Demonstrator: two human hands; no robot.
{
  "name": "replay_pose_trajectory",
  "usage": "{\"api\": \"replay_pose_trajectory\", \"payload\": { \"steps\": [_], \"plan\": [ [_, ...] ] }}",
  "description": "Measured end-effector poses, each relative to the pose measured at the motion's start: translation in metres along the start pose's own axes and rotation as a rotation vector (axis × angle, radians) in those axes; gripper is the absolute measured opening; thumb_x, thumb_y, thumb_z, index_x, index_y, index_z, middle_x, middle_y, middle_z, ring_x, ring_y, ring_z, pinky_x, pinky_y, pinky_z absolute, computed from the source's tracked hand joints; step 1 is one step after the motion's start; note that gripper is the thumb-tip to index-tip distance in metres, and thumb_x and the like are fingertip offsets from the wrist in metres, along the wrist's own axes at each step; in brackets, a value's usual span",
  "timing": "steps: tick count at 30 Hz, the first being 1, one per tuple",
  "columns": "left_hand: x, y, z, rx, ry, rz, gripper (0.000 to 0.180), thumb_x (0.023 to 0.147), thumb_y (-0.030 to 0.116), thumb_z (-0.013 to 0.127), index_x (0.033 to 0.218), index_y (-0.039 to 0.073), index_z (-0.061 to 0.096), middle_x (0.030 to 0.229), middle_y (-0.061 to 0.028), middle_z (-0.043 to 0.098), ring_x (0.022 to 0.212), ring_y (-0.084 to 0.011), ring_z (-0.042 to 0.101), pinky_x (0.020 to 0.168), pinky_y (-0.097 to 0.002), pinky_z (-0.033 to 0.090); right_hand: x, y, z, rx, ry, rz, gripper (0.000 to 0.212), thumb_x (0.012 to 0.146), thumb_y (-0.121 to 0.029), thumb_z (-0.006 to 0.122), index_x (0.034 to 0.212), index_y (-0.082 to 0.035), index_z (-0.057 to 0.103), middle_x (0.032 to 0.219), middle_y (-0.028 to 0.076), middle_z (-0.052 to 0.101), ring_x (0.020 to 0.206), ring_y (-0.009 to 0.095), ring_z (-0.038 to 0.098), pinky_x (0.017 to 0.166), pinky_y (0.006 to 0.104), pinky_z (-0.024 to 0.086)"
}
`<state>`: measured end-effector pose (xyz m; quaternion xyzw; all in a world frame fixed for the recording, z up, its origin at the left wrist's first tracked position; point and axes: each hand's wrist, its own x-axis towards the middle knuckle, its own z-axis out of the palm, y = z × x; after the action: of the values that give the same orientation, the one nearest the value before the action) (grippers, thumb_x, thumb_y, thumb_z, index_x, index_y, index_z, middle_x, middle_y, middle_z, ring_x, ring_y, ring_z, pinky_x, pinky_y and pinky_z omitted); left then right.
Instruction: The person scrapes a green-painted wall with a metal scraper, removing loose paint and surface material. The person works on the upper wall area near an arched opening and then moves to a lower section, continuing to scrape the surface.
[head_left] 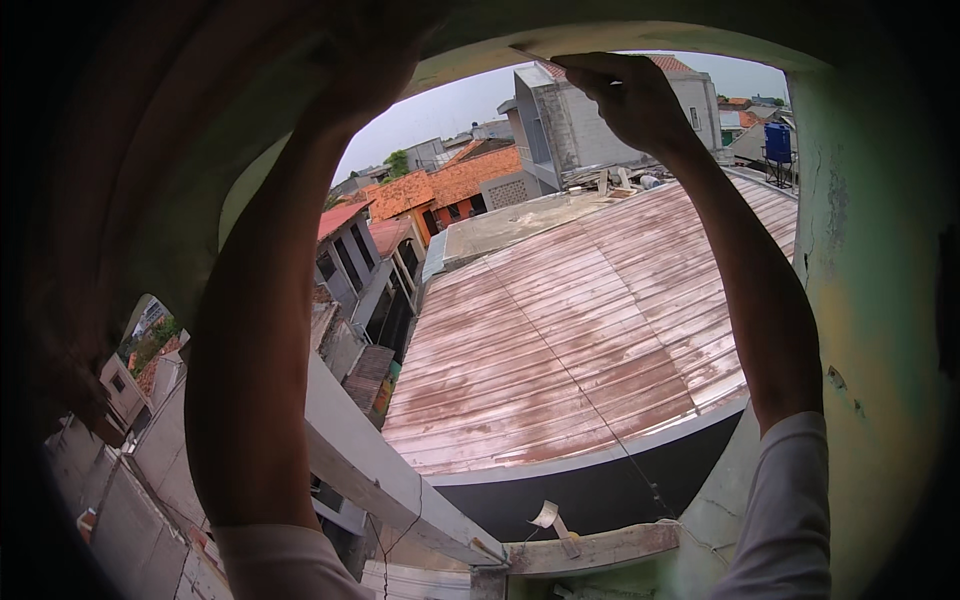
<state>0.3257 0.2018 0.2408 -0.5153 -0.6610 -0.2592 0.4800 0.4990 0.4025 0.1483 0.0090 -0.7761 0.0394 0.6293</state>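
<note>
Both my arms reach up to the underside of a pale green opening frame (pixel 690 40). My right hand (pixel 630 98) is closed around a thin, narrow tool (pixel 536 57), whose kind I cannot make out. Its tip points left and meets the frame's underside, or lies very close to it. My left hand (pixel 365 85) is raised at the upper left, close to the same frame. Deep shadow hides its fingers, so whether it holds or presses anything cannot be seen.
A cracked green wall (pixel 850 290) stands on the right. Below, a ledge (pixel 610 548) bears a small upright piece (pixel 556 525), and a grey beam (pixel 385 475) slants down to it. Outside lie a rusty corrugated roof (pixel 570 340), houses and a blue tank (pixel 778 143).
</note>
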Motion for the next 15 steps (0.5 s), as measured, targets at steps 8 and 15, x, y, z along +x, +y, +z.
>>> {"api": "replay_pose_trajectory", "payload": {
  "steps": [8,15],
  "plan": [
    [0.011,-0.005,0.008,-0.116,-0.027,0.035,0.052,0.102,0.047,0.044,0.152,0.032,0.048,0.146,-0.0124,0.033,0.140,-0.0333,0.022,0.117,-0.0573,0.008,0.017,-0.007,0.035,-0.067,0.009,-0.066,0.023,0.100,-0.017,0.064,0.119,-0.012,0.075,0.111,0.017,0.076,0.104,0.032,0.073,0.093,0.0443,0.058],
    [0.014,-0.015,0.007,-0.156,-0.007,0.088,0.052,0.103,0.046,0.045,0.152,0.030,0.047,0.150,-0.0136,0.030,0.143,-0.0347,0.019,0.118,-0.0570,0.007,0.022,-0.033,0.070,-0.024,0.048,-0.013,0.020,0.094,-0.013,0.070,0.112,-0.010,0.078,0.111,0.019,0.075,0.105,0.035,0.072,0.098,0.0477,0.056]
  ]
}}
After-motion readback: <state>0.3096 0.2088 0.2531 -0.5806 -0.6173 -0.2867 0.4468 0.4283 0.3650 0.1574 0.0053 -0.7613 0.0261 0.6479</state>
